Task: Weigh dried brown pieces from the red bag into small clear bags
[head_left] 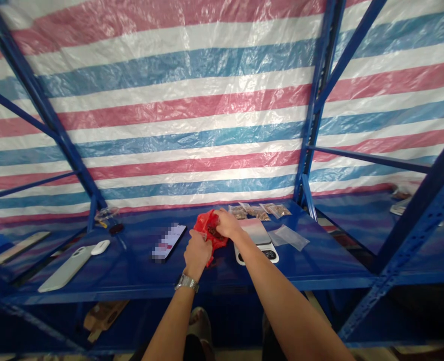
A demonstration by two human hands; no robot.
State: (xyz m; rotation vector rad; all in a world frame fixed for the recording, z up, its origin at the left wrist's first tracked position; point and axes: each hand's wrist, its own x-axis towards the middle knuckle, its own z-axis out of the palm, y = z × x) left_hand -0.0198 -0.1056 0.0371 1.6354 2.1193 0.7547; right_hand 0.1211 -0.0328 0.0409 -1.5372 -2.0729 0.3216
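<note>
A crumpled red plastic bag (206,220) sits on the blue shelf, its mouth spread so that small dark brown pieces (215,232) show inside. My left hand (198,253), with a metal watch on the wrist, is closed on the near left side of the bag. Over the bag's far right side, my right hand (227,224) has its fingers curled down at the mouth. Its fingertips are hidden, so I cannot make out what they grip. Just right of the bag, partly behind my right forearm, stands a white kitchen scale (257,232) with a dark display.
Several small clear bags of brownish bits (280,210) lie behind the scale, and flat clear bags (291,236) to its right. A lit phone (169,242) lies left of my hands. Farther left are a pale phone-shaped object (67,268) and a white oval item (100,247). Blue posts (308,135) frame the shelf.
</note>
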